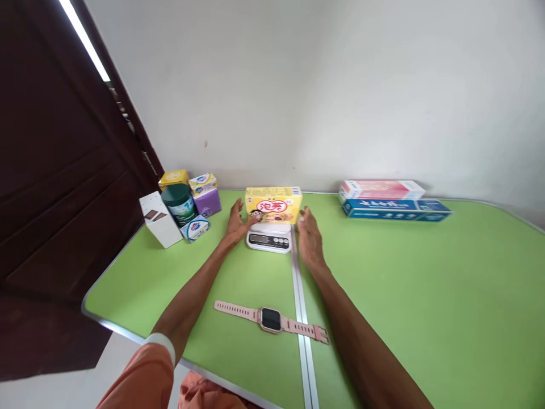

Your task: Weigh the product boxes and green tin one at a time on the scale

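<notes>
The yellow carton (276, 207) stands on the white plastic scale (269, 242), long axis left to right, printed face nearward. The left hand (235, 228), loosely open, overlaps its left end; the half-open right hand (310, 241) flanks its right; contact is unclear.

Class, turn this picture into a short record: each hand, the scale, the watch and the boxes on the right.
Left hand: spread, at the left end of the yellow box
Right hand: near its right end, contact unclear
Scale: white, at the box's foot
Watch: pink, unfastened, face up
Right side: pink-and-white box behind blue box
</notes>
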`<state>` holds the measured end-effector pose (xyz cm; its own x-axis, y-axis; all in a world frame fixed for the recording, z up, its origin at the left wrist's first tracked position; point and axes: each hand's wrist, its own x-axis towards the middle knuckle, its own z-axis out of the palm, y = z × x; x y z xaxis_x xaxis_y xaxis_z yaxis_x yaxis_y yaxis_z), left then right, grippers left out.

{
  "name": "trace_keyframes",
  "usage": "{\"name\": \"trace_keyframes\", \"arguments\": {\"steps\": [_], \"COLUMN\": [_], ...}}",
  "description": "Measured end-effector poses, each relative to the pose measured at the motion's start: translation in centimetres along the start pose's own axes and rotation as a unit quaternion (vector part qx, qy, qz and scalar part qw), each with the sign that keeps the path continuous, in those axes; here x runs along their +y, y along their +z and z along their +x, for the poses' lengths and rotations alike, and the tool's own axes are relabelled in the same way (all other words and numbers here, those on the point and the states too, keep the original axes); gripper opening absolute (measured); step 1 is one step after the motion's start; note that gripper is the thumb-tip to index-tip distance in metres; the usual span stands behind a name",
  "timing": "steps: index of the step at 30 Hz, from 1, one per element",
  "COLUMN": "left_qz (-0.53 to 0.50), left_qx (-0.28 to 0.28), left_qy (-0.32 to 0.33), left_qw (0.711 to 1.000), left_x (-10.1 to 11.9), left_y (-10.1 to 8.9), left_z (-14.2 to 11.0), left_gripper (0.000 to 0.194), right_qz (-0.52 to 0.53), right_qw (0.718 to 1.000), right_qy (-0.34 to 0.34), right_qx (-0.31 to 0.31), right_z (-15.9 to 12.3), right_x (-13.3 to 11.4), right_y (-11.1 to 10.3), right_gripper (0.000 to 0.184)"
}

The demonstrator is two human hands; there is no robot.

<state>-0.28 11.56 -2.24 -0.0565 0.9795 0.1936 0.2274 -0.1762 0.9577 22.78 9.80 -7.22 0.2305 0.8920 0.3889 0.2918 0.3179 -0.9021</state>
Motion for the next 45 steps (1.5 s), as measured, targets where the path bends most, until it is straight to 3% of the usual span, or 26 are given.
{"name": "trace_keyframes", "arguments": {"steps": [4, 9, 13, 22, 27, 32, 39, 45], "left_qz": [-0.002, -0.017, -0.006, 0.01, 0.01, 0.016, 0.069, 0.204], "left_qx": [-0.008, -0.025, -0.029, -0.002, 0.023, 0.087, 0.189, 0.247], "left_qy": [0.03, 0.058, 0.062, 0.052, 0.081, 0.07, -0.029, -0.052], "left_qw": [1.0, 0.998, 0.998, 0.999, 0.996, 0.994, 0.979, 0.946], "left_x": [0.9, 0.9, 0.6, 1.3, 3.2, 3.9, 1.0, -1.7], "left_y": [0.6, 1.7, 2.1, 0.6, -2.9, -8.5, -16.1, -20.5], "left_z": [1.0, 1.6, 1.3, 0.2, -1.6, -6.9, -16.2, -18.1], "left_gripper": [0.114, 0.084, 0.072, 0.066, 0.063, 0.062, 0.059, 0.054], "right_qz": [-0.087, -0.132, -0.134, -0.132, -0.116, -0.067, -0.008, 0.007], "right_qw": [0.996, 0.99, 0.989, 0.986, 0.983, 0.977, 0.915, 0.879], "right_qy": [-0.003, -0.034, -0.06, -0.092, -0.131, -0.112, -0.032, -0.042], "right_qx": [0.006, -0.026, -0.024, -0.036, -0.062, -0.171, -0.401, -0.475], "right_z": [-0.1, -0.3, -0.4, -0.7, -1.2, -3.2, -7.4, -8.8], "right_x": [-0.3, -0.8, -0.8, -1.2, -5.0, -9.6, -13.4, -13.5], "right_y": [-0.1, -0.4, -0.7, -0.9, 0.1, 2.5, 6.9, 12.0], "right_gripper": [0.092, 0.083, 0.075, 0.079, 0.081, 0.08, 0.092, 0.084]}}
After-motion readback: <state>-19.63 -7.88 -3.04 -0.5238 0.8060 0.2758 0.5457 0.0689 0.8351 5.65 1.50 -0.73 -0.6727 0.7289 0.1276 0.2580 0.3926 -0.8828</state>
